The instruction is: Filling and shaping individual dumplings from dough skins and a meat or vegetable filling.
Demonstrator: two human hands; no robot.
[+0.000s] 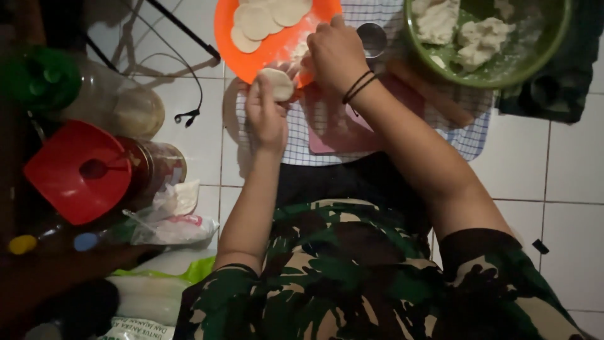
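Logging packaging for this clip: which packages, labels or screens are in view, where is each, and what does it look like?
Printed bag: bottom left edge, flat white pack with dark lettering.
Clear plastic bag: left, below the red-lidded jar, crumpled, a red patch showing.
Green-edged bag: lower left, pale, bulging.
No screens or signs.

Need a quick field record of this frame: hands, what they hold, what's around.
view: head camera, looking down at a tiled floor
left hand: holds a folded piece of white dough
right hand: fingers at the dough's edge, black bands on the wrist
orange plate: holds flat round dough discs
green bowl: holds lumps of dough
pink board: lies on a checked cloth
metal cup: between plate and bowl
red lid: at left, among jars and bags
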